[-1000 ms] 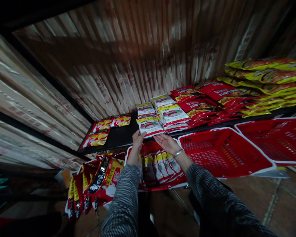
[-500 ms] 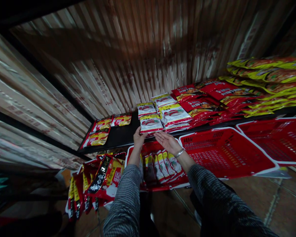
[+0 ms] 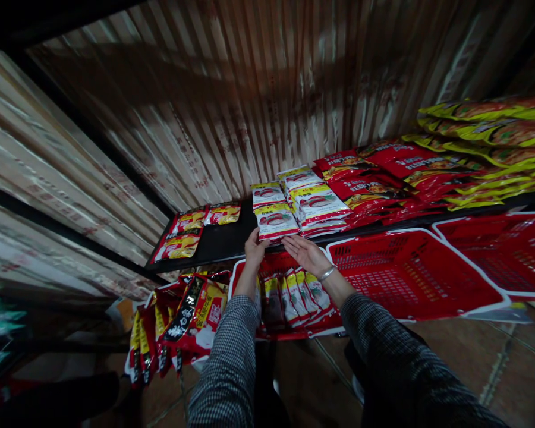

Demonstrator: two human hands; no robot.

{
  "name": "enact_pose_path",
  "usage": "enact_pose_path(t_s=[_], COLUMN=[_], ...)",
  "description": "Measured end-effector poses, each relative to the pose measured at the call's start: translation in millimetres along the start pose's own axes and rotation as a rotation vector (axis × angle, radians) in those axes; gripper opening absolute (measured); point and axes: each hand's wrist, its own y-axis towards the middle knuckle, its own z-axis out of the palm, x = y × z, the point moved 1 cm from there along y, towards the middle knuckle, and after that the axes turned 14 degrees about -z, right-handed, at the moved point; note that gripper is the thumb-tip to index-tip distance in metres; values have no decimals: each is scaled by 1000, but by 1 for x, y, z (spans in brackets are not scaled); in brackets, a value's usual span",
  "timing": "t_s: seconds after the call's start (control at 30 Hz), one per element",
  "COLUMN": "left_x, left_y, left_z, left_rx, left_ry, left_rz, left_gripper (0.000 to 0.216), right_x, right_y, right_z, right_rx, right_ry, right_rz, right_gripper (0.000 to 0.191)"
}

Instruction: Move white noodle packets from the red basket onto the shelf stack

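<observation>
White and yellow packets of instant noodles lie in a stack at the front of the black shelf, picture side up. My left hand is at the near left corner of this stack, its thumb and fingers apart and touching the edge. My right hand, with a silver bracelet on the wrist, is stretched out flat, fingertips at the near right edge of the same stack. Below both hands is a red basket with a white rim, holding several upright noodle packets.
Red noodle packets and yellow-edged packets are piled along the shelf to the right. Small red and yellow packets lie at its left end. More red baskets stand to the right; large red bags fill one at left.
The view has shifted slightly, so everything sits a little further right. Both hands stay at the near edge of the white and yellow noodle stack, with little visible movement.
</observation>
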Motion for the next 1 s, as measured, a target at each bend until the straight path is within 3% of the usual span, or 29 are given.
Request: enact_pose_path(t_s=[0.23,0.43,0.57,0.7,0.83,1.0], left_x=[12,23,28,33,42,53], left_y=[-19,-44,-60,-76,-89,-98], left_z=[-9,-39,-70,-90,-89,-81], left_rx=[-18,-167,-237,-254,-249,-268], left_ry=[8,191,449,543,611,670], left_rz=[7,-46,-132,-176,-211,-243], left_gripper=[50,37,24,9,14,28], right_x=[0,-7,-40,-88,-123,-137], right_y=[-4,-18,-30,-48,-65,-73], right_z=[-5,-13,-17,-17,-12,-12], right_rx=[-29,-21,12,85,125,168], right_ry=[-28,-79,-168,-319,-357,-386], right_rz=[15,96,206,347,422,439], right_gripper=[19,17,15,19,20,21])
